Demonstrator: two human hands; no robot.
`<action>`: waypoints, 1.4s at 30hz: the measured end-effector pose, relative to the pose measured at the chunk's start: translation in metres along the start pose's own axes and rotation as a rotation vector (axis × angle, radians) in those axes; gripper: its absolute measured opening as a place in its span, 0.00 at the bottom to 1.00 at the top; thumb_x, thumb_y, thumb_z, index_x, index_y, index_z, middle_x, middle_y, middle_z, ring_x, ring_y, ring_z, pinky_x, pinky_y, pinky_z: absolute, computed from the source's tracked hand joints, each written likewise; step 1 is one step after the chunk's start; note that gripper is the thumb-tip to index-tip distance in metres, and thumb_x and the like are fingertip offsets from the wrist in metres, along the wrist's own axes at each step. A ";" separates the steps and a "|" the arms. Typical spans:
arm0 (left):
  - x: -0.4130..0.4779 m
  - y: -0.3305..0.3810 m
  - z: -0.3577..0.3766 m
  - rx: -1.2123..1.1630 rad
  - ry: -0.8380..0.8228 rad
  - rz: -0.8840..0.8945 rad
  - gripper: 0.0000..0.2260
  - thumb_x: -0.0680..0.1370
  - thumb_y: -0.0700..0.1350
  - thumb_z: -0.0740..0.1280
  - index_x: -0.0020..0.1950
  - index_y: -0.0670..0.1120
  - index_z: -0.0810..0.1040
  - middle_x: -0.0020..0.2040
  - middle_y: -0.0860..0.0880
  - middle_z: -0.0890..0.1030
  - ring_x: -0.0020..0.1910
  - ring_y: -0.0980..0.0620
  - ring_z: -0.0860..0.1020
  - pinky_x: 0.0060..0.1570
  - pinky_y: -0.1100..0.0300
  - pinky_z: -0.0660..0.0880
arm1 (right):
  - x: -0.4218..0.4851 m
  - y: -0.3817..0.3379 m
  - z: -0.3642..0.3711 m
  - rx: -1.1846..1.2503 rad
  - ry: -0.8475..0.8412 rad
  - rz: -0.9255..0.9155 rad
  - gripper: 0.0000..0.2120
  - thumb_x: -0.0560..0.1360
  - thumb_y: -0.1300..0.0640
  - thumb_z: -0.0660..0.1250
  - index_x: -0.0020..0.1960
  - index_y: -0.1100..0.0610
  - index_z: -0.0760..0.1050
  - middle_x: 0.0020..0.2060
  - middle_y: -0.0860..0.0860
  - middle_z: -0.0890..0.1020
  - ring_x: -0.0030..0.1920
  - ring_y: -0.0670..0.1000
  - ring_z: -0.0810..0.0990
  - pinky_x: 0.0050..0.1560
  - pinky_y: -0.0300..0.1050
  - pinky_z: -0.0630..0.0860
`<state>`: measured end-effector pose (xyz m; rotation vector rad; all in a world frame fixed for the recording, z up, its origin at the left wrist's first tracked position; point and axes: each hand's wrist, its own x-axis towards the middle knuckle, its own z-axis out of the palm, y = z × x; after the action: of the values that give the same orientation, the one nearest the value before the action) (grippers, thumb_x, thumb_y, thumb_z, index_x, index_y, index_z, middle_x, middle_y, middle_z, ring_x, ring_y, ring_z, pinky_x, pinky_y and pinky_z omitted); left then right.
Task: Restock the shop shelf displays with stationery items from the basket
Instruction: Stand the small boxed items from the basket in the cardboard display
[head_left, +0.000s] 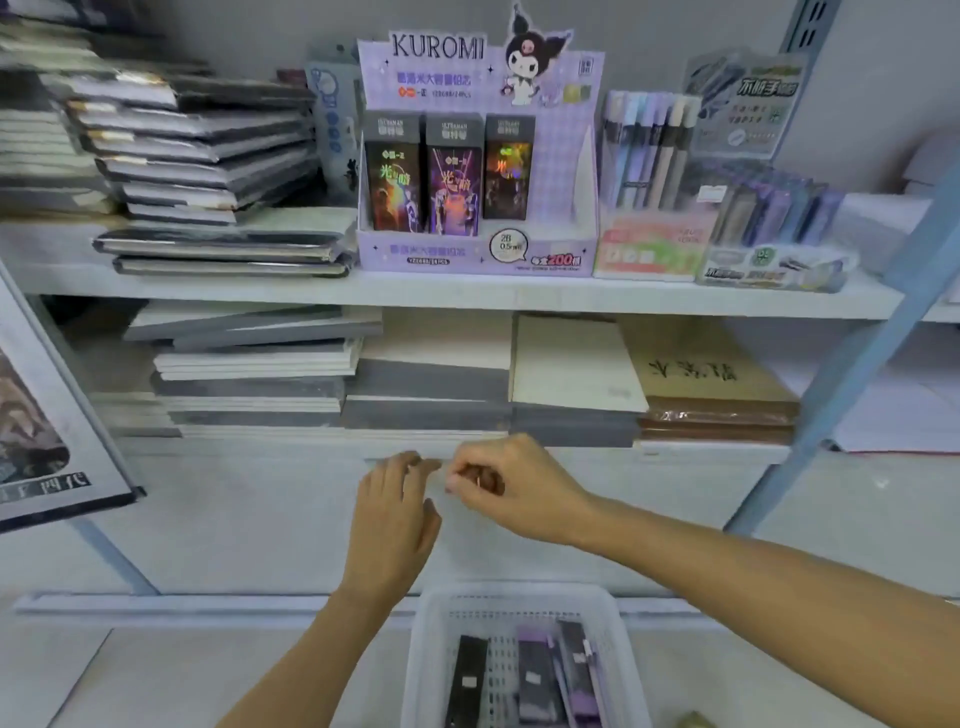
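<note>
— On the upper shelf (208, 288), what has been counted?

— One lilac Kuromi display box (478, 254) is recorded. Three dark upright boxes (449, 176) are stood in it in a row, starting from its left side. Two pen displays (649, 249) are set just beside it on the right. Stacked notebooks (208, 156) are piled on its left, but they are too blurred to be counted.

— And the stock to be shelved?

— One white basket (431, 613) is noted at the bottom of the view. Three slim boxes (467, 680) are made out inside, one black and two purple-toned, laid lengthwise. The count is given with reservation, since the contents are blurred and cut off by the frame.

— How are the hands found?

— Two are recorded, raised in front of the edge of the lower shelf (260, 452). They are above the basket and well apart from the boxes in it. The left hand (397, 514) is held with its fingers loosely bent, and nothing is gripped by it. The right hand (511, 486) is curled in toward its thumb, just beside the left fingertips. Whether anything is pinched there cannot be told.
</note>
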<state>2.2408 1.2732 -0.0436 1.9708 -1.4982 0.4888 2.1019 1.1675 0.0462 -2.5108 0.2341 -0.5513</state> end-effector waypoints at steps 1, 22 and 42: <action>-0.021 -0.005 0.014 -0.025 -0.100 -0.031 0.18 0.67 0.31 0.72 0.56 0.40 0.78 0.53 0.41 0.78 0.48 0.42 0.76 0.44 0.51 0.75 | -0.009 0.016 0.021 0.013 -0.082 0.064 0.08 0.79 0.55 0.65 0.47 0.57 0.80 0.36 0.50 0.81 0.35 0.48 0.76 0.40 0.46 0.75; -0.196 -0.035 0.114 0.038 -0.695 -0.220 0.30 0.65 0.38 0.79 0.65 0.37 0.77 0.66 0.41 0.77 0.59 0.43 0.80 0.53 0.48 0.80 | -0.136 0.172 0.284 -0.103 -0.518 0.765 0.31 0.74 0.50 0.70 0.72 0.55 0.62 0.70 0.53 0.63 0.71 0.55 0.60 0.73 0.50 0.60; -0.147 0.032 0.177 -0.417 -1.014 -0.696 0.12 0.81 0.46 0.60 0.64 0.47 0.72 0.53 0.50 0.78 0.44 0.52 0.78 0.44 0.58 0.77 | -0.171 0.241 0.111 0.558 0.050 1.026 0.07 0.77 0.55 0.69 0.52 0.56 0.81 0.44 0.50 0.85 0.46 0.48 0.84 0.47 0.43 0.79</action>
<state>2.1553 1.2573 -0.2588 2.2722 -1.0995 -1.1658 1.9845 1.0678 -0.2292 -1.5462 1.1199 -0.1933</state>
